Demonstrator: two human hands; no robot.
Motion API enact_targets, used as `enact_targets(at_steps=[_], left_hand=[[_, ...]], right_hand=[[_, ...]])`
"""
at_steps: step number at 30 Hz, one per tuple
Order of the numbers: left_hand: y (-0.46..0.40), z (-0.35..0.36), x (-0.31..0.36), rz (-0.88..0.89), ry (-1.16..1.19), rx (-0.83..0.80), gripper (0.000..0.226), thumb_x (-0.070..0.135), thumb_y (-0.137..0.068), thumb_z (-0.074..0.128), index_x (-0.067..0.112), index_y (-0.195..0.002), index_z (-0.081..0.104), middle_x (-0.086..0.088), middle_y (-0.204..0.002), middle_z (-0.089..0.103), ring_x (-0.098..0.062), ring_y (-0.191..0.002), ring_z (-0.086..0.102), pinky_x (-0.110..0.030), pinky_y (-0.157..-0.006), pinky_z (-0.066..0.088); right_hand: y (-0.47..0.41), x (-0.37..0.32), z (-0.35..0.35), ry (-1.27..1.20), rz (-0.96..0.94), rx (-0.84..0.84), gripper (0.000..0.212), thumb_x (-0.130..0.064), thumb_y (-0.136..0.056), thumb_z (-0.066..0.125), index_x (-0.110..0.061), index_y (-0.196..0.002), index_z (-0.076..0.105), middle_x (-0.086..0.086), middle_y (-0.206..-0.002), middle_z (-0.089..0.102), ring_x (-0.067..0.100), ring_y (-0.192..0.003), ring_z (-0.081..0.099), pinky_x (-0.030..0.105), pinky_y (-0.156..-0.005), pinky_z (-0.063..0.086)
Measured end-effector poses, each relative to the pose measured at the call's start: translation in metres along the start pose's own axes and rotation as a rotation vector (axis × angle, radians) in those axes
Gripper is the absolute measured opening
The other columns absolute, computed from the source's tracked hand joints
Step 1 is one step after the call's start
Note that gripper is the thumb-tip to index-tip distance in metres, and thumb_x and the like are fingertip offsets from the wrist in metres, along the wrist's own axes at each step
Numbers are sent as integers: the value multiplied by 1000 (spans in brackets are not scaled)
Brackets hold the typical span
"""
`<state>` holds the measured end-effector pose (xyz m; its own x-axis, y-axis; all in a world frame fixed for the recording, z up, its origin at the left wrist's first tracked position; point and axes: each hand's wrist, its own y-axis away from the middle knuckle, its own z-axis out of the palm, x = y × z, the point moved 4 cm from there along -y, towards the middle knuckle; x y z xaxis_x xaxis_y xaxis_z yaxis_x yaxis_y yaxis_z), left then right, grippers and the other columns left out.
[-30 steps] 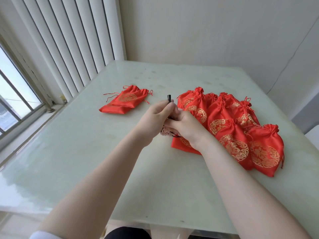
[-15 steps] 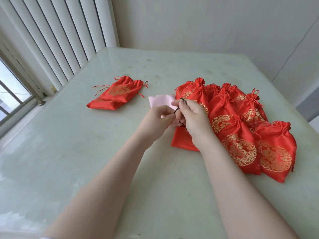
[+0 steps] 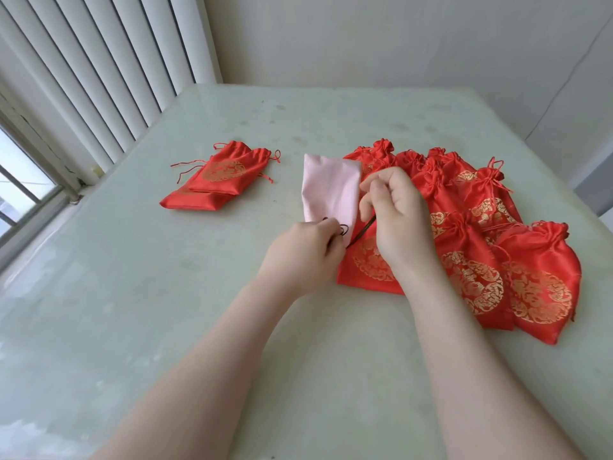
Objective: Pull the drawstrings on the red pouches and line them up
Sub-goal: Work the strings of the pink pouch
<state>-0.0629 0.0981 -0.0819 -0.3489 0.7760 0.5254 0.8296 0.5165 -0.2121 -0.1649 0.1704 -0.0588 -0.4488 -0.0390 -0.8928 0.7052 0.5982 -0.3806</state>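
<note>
A pale pink pouch (image 3: pixel 330 190) lies flat on the table (image 3: pixel 166 310) in front of my hands, its mouth towards me. My left hand (image 3: pixel 303 255) pinches its dark drawstring (image 3: pixel 341 230) at the mouth. My right hand (image 3: pixel 396 217) pinches the other end of the dark cord (image 3: pixel 361 232), which runs taut between the hands. To the right, several red pouches with gold medallions (image 3: pixel 477 247) lie overlapping in a row, tops drawn shut. Two flat red pouches (image 3: pixel 219 179) lie stacked at the left, strings loose.
Vertical blinds (image 3: pixel 99 78) and a window (image 3: pixel 20 187) run along the left side. A plain wall (image 3: pixel 398 38) stands behind the table's far edge. The table's right edge (image 3: pixel 593 234) lies close beside the red row.
The pink pouch has come out and been laid flat on the table. My hands have moved apart, each with a cord end, and the camera has tilted lower.
</note>
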Motion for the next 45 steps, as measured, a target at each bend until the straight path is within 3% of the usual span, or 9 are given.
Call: enact_targets(at_steps=[5,11,14,19,24,30,37,43,45], left_hand=[[4,8,8,163,-123,-14,27,32,-87,29,15,-85,50,1,-82,52,-27,-70,52,-30,-54,34],[2,6,-1,65,126,-10,32,34,-93,43,11,-72,51,-2,-64,57,-26,-64,53,-37,-58,43],[-1,6,-10,-76,250,-28,37,27,-97,42,12,-64,51,-3,-60,57,-19,-57,48,-35,-59,42],[-4,2,-21,-249,584,-30,46,19,-94,42,21,-54,62,7,-49,47,-13,-47,39,-25,-51,32],[-3,3,-21,-295,789,-29,53,16,-95,42,23,-44,56,10,-43,44,-10,-43,37,-22,-47,31],[1,9,-13,-185,533,-135,38,27,-94,50,13,-59,51,11,-44,44,-4,-43,36,-19,-48,30],[1,8,-7,-39,262,-89,40,31,-94,50,0,-70,53,-11,-57,49,-17,-52,37,-34,-55,33],[3,4,-3,80,232,-40,54,48,-81,32,1,-81,59,-15,-76,62,-30,-73,58,-42,-64,47],[3,5,-6,56,277,-83,35,37,-86,40,10,-74,58,-6,-74,61,-26,-77,59,-36,-67,45]], right_hand=[[8,-4,16,-266,46,-172,23,-10,-95,40,-20,-82,56,-8,-56,50,9,-48,36,20,-46,31],[15,-5,25,-329,55,-352,28,0,-92,49,-25,-101,56,-7,-83,68,3,-64,56,14,-61,42],[12,2,20,-301,53,-229,22,-15,-89,50,-25,-108,51,-8,-106,59,6,-87,60,14,-73,45],[7,19,6,39,70,-179,36,7,-89,42,-25,-90,59,-14,-90,63,-3,-81,61,20,-80,47],[13,15,16,159,39,-243,16,-4,-88,55,-14,-94,65,-14,-83,62,-5,-75,59,9,-71,46],[15,13,17,-78,217,-315,16,-17,-96,46,-24,-106,57,-6,-85,64,-10,-67,57,10,-65,45],[16,-8,13,-383,121,-187,27,5,-87,53,-18,-84,65,-8,-69,69,21,-74,53,17,-63,45],[26,-14,30,-358,125,-377,26,3,-83,60,-21,-76,65,-5,-69,69,9,-70,62,22,-70,48],[27,-12,32,-348,136,-392,25,1,-84,59,-22,-76,65,-7,-68,69,7,-66,60,22,-63,47]])
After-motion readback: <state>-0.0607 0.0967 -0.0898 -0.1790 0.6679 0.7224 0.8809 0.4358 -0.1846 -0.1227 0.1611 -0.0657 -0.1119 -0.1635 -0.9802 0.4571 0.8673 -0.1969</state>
